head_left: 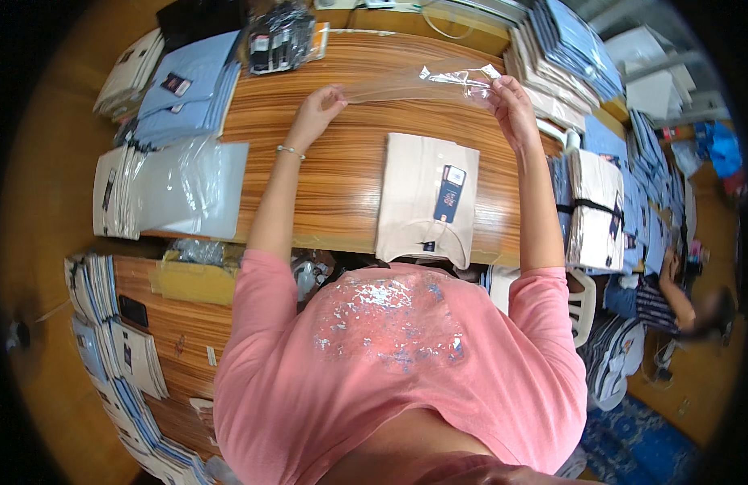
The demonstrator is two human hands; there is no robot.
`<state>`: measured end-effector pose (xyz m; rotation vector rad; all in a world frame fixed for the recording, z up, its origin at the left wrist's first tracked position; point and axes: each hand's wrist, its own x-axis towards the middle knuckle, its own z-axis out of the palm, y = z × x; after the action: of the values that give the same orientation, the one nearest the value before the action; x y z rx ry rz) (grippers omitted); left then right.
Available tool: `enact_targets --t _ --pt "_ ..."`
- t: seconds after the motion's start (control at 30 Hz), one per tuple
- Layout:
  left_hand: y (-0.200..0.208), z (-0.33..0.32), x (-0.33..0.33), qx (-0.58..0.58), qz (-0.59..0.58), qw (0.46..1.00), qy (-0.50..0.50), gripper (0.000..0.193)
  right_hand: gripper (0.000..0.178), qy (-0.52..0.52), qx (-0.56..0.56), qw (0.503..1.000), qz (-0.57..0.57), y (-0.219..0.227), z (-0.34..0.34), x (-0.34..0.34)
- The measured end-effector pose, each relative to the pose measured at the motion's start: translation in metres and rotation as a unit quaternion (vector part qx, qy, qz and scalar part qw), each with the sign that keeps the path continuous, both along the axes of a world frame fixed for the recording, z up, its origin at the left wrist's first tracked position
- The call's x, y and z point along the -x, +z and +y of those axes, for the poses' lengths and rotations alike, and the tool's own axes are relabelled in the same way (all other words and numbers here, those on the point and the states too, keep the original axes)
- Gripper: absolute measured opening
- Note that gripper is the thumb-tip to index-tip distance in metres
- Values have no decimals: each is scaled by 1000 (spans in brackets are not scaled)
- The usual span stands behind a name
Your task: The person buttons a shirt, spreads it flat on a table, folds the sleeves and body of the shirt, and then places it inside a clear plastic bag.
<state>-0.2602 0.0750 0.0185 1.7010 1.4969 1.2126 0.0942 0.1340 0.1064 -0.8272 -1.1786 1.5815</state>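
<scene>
While both hands point(318, 110) point(513, 107) hold clear plastic point(414, 87), a garment point(410, 186) lies nearby — folded.

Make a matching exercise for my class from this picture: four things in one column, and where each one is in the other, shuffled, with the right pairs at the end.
Things
1. clear plastic bag
2. folded beige garment
3. beaded bracelet
4. black phone

Places
A. around the wrist of the left hand
B. on the wooden surface at the picture's lower left
C. held between the left hand and the right hand
D. flat on the table in front of the person, a dark tag on top

Right pairs: 1-C, 2-D, 3-A, 4-B
</scene>
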Motion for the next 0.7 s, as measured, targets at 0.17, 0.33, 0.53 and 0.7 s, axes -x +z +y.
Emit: enact_targets --t 0.17,0.33,0.53,0.7 --pt "27 26 -21 101 -114 978 -142 9 25 -28 34 999 -6 -18 -9 -55" --pt "55 18 -69 -217 310 902 207 34 20 76 227 971 21 -60 -19 -55" --pt "-27 -66 -162 221 -354 907 -58 35 9 -116 197 931 286 -103 -45 7" --pt "-15 -48 -188 214 -558 802 -27 29 9 29 192 947 257 -119 -100 31"
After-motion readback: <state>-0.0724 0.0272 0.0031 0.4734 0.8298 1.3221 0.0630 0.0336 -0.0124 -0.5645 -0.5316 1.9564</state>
